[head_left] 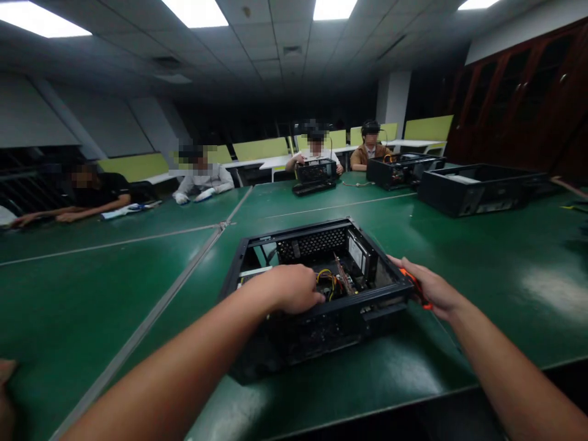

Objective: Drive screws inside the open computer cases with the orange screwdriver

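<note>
An open black computer case (316,327) lies on the green table before me, its open side up. My left hand (296,288) reaches over the near rim into the case, closed, with its fingertips mostly hidden. Close to those fingers are yellow and black wires (326,278) and an upright circuit card (344,275). A hard drive (361,251) is mounted at the inner right wall. At the outer right corner, my right hand (432,288) is closed around an orange-handled tool (416,285) against the case; the tool's working end is hidden.
The green table (184,269) has taped seams. Two more computer cases (482,190) (399,171) stand at the back right. Across the table, one person (316,150) handles a dark case (316,174); other people sit nearby. Part of another hand (5,392) shows at the left edge.
</note>
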`<move>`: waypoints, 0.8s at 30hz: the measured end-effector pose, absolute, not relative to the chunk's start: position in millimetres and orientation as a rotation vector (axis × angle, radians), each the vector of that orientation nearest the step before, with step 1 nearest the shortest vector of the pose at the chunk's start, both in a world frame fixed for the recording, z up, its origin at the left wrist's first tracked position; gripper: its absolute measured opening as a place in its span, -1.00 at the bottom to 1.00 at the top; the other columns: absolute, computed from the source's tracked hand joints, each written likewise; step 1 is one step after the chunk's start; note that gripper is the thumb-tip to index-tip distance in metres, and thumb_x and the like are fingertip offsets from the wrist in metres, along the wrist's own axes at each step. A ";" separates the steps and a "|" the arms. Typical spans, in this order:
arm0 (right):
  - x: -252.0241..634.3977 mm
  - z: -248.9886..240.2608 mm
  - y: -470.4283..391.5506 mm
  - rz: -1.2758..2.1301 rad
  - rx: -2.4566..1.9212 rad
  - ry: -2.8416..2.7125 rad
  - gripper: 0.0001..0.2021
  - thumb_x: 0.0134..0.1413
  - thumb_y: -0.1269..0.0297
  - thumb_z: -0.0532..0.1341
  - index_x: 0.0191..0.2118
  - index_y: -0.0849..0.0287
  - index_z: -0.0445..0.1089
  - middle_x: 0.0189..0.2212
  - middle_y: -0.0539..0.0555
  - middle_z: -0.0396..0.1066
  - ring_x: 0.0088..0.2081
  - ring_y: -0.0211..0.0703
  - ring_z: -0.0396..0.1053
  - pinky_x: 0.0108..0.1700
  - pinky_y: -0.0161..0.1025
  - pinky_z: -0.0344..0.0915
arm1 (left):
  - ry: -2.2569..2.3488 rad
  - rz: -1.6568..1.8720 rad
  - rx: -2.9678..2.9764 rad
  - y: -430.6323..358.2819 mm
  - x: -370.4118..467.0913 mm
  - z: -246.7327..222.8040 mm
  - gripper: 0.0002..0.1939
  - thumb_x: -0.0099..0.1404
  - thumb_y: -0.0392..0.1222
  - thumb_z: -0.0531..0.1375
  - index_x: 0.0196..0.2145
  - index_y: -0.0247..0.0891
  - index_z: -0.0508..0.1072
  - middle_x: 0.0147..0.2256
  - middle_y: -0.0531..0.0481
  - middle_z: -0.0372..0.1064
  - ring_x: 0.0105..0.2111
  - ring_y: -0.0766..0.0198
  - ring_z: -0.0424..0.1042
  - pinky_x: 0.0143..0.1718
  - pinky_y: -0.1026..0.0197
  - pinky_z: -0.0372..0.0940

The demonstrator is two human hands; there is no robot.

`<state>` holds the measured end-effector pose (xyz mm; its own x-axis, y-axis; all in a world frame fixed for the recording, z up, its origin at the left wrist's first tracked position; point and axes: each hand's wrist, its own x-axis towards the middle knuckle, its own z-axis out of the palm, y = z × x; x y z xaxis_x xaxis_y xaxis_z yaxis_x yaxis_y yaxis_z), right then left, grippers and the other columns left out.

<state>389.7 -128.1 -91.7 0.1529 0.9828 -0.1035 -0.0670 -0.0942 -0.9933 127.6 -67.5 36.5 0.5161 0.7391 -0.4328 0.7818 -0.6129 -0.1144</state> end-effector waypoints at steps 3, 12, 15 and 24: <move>378.5 -92.2 -130.0 1.323 -1.228 -0.929 -0.66 0.16 -0.01 0.22 -0.27 0.20 0.51 -0.61 0.00 0.35 -0.67 -0.32 0.17 -0.74 -0.45 -0.03 | 1.392 -0.777 2.609 -55.5 162.8 9.8 -0.47 0.14 0.11 0.24 -0.17 -0.46 0.60 -0.16 -0.48 0.53 -0.16 -0.21 0.53 -0.19 0.00 0.40; 311.0 -81.6 -168.8 1.351 -1.144 -0.967 -0.34 0.10 0.10 0.31 0.28 0.20 0.24 -0.58 -0.08 0.38 -0.67 -0.36 0.16 -0.71 -0.49 0.00 | 1.441 -0.712 2.444 -37.2 74.8 6.9 -0.81 -0.01 -0.09 0.29 -0.47 -0.26 0.61 -0.44 -0.08 0.55 -0.39 0.09 0.51 -0.45 0.24 0.28; 271.7 -83.8 -174.6 1.357 -1.046 -0.975 -0.30 0.08 0.10 0.33 0.31 0.17 0.20 -0.26 0.06 0.55 -0.33 -0.16 0.47 -0.39 -0.38 0.40 | 1.488 -0.646 2.376 -26.2 36.1 14.1 -0.83 0.00 -0.12 0.25 -0.52 -0.25 0.59 -0.54 0.01 0.47 -0.45 0.17 0.46 -0.52 0.29 0.19; 203.3 -95.0 -146.5 1.353 -0.872 -0.956 -0.34 0.09 0.10 0.34 0.29 0.07 0.21 0.24 0.03 0.26 0.27 0.13 0.15 0.26 0.03 0.13 | 1.482 -0.559 2.278 -41.3 -16.3 16.1 -0.90 -0.10 -0.23 0.23 -0.68 -0.25 0.51 -0.66 0.01 0.34 -0.59 0.21 0.32 -0.58 0.25 0.09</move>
